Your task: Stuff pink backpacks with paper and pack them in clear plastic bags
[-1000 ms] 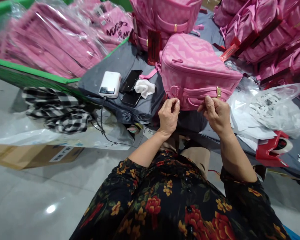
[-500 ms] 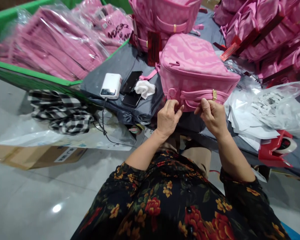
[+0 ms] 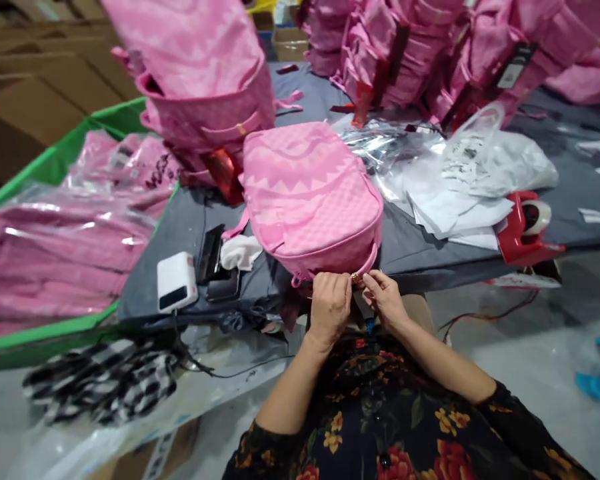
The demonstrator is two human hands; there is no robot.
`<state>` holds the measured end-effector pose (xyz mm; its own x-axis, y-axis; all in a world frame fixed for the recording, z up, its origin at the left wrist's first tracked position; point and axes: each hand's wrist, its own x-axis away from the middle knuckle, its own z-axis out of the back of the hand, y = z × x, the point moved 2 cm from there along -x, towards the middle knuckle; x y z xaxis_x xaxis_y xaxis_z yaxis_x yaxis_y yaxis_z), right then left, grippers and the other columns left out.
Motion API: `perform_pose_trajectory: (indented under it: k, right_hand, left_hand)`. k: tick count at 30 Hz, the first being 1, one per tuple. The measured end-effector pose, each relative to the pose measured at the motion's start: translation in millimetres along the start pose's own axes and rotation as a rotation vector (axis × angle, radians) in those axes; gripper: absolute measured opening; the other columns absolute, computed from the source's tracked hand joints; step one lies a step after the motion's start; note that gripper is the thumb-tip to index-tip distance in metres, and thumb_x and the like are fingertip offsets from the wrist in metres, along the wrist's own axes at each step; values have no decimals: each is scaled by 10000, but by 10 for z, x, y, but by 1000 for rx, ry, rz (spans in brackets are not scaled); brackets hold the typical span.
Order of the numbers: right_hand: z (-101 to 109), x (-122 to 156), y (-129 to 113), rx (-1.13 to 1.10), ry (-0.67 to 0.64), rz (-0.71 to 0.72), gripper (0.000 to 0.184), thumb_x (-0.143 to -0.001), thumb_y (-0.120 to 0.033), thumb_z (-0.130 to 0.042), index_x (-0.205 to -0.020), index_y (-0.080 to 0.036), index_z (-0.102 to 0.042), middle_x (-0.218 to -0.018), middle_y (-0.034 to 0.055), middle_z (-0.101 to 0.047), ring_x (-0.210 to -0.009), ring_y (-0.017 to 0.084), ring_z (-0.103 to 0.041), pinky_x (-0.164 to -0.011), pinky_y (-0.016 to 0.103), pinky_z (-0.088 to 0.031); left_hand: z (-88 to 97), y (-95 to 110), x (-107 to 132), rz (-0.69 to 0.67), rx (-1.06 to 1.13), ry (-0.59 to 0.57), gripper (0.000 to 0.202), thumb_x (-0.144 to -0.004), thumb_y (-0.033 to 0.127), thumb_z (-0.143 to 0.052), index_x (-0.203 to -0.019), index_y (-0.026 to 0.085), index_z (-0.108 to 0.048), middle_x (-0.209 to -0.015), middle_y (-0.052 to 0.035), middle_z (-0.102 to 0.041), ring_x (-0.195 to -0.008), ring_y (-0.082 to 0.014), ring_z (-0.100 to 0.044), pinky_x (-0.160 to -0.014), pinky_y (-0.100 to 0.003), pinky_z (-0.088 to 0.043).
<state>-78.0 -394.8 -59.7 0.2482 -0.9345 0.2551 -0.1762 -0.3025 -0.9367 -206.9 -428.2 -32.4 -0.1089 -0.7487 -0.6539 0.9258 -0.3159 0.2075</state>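
A pink backpack (image 3: 310, 193) with a zigzag pattern lies flat on a grey surface (image 3: 430, 250), close to the surface's near edge and directly in front of the person. The left hand (image 3: 330, 308) and the right hand (image 3: 386, 300) are both closed narrow on the bag's lower edge, pinching it with thumb and fingers. Between them sits a small gold zipper pull (image 3: 355, 278) (which fingers really touch it, one cannot tell from this view).

Just left of the bag are a white cloth (image 3: 240, 252), two black phones (image 3: 210, 260) and a white power bank (image 3: 177, 281). Behind it stands another pink backpack (image 3: 200, 87), and more pink backpacks (image 3: 405, 53) are piled further back. To the right lie white papers (image 3: 455, 217), a white plastic bag (image 3: 495, 160) and a red tape dispenser (image 3: 523, 227).
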Motion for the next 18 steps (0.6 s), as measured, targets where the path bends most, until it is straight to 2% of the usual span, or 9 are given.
perform_pose_trajectory:
  k: [4, 6, 8, 10, 13, 16, 18]
  right_hand:
    - [-32, 108, -11, -149, 101, -96, 584, -581, -636, -858, -779, -209, -513, -526, -113, -429, -376, 29, -299, -337, 177, -210]
    - [2, 139, 7, -145, 135, -114, 612, -572, -675, -847, -746, -214, -485, -493, -113, -430, -364, 32, -305, -330, 176, -195]
    - [83, 109, -3, -86, 160, -83, 628, -587, -726, -814, -721, -215, -474, -477, -99, -453, -362, 39, -325, -333, 180, -200]
    - [215, -9, -71, -10, 208, -8, 641, -593, -767, -784, -713, -214, -480, -460, -98, -447, -363, 43, -330, -344, 186, -217]
    - [460, -326, -266, 84, 299, 78, 669, -558, -807, -765, -678, -210, -490, -451, -97, -426, -379, 42, -321, -363, 194, -230]
    - [658, -626, -461, 188, 328, 77, 679, -521, -794, -795, -609, -202, -474, -451, -84, -429, -404, 36, -328, -382, 185, -235]
    - [723, -685, -528, 210, 294, 36, 677, -511, -764, -833, -621, -200, -474, -462, -77, -457, -411, 40, -363, -386, 176, -256]
  left_hand:
    - [-8, 149, 15, -182, -9, -147, 251, -1036, 135, -405, -894, 163, -610, -743, -49, -613, -688, -203, -537, -695, -335, -404]
    - [-16, 211, 9, -186, -43, -137, 223, -1038, 140, -406, -957, 144, -614, -768, -60, -626, -687, -207, -547, -682, -334, -410]
    - [-24, 249, -1, -141, -71, -81, 211, -1048, 180, -423, -949, 141, -605, -737, -55, -608, -665, -206, -541, -662, -329, -408]
    - [-39, 279, -11, -118, -69, -49, 246, -1054, 208, -432, -862, 163, -580, -674, -33, -563, -631, -196, -523, -635, -320, -392]
    - [-77, 354, -22, -200, -38, -74, 308, -1051, 185, -440, -756, 192, -528, -616, -4, -511, -595, -175, -500, -623, -313, -373]
    - [-76, 430, -33, -260, -24, -112, 313, -1040, 156, -459, -736, 197, -520, -595, 9, -502, -579, -168, -497, -634, -316, -375]
    - [-4, 426, -41, -265, 36, -103, 248, -1032, 138, -471, -806, 181, -563, -626, 5, -557, -604, -161, -539, -675, -308, -407]
